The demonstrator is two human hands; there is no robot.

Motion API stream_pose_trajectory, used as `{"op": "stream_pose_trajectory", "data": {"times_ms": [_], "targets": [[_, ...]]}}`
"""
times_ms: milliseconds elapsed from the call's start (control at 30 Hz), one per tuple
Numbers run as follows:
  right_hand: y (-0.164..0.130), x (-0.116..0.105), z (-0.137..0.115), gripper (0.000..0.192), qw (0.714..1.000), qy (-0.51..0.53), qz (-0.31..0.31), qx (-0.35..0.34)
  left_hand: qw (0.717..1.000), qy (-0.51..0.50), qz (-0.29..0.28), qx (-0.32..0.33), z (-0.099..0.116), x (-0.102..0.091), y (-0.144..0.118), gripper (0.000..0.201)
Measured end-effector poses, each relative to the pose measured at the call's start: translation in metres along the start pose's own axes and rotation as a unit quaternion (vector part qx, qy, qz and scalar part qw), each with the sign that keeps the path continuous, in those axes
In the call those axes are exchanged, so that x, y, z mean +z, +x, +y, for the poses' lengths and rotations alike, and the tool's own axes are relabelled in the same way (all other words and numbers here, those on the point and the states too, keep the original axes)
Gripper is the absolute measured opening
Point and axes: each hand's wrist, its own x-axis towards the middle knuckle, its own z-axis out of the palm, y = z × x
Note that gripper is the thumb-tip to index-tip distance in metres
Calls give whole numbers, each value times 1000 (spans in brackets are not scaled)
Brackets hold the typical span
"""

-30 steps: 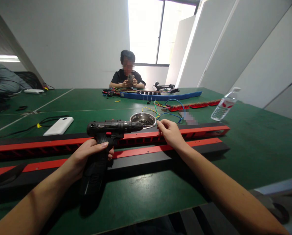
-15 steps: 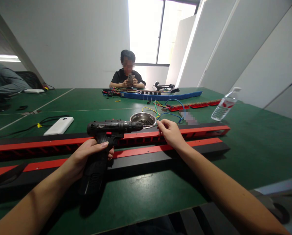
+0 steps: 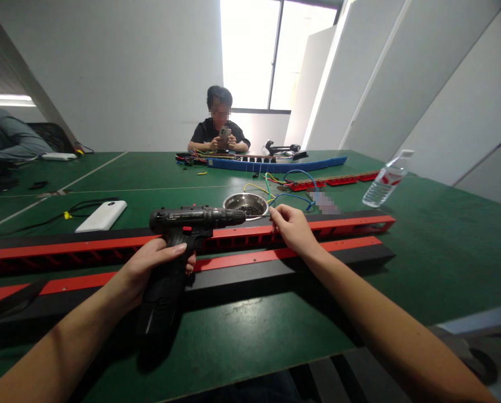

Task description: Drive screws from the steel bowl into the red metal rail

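Left hand is wrapped around the grip of a black drill, fingers curled tight, thumb lying along the top; the lower fingers are hidden behind the handle. The drill points to the right, level, above a long red and black rail that lies across the green table. Right hand is at the drill's tip, thumb and forefinger pinched narrow; whatever sits between them is too small to make out. Just behind that pinch stands a metal bowl with small dark bits inside, hard to tell apart. The rail's left end runs out of the picture. Beyond it lie coloured wires, a white pack and a tilted water bottle. Across the table, a person holds a phone.
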Motion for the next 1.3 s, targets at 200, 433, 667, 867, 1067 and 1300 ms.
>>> {"op": "stream_pose_trajectory", "data": {"times_ms": [200, 433, 667, 867, 1067, 1300], "targets": [[0, 0, 1, 45, 1000, 1, -1, 0, 1000, 0, 5, -2, -2, -1, 0, 29], [0, 0, 1, 45, 1000, 2, -3, 4, 1000, -3, -1, -2, 0, 0, 0, 28], [-1, 0, 0, 44, 1000, 2, -2, 6, 1000, -2, -3, 6, -1, 0, 1, 28], [0, 0, 0, 43, 1000, -5, -2, 5, 1000, -12, 0, 2, -3, -2, 4, 33], [0, 0, 1, 43, 1000, -9, -4, 5, 1000, -6, -2, 4, -2, -1, 2, 27], [0, 0, 0, 43, 1000, -12, -4, 5, 1000, -6, -2, 4, -1, 0, 2, 25]]}}
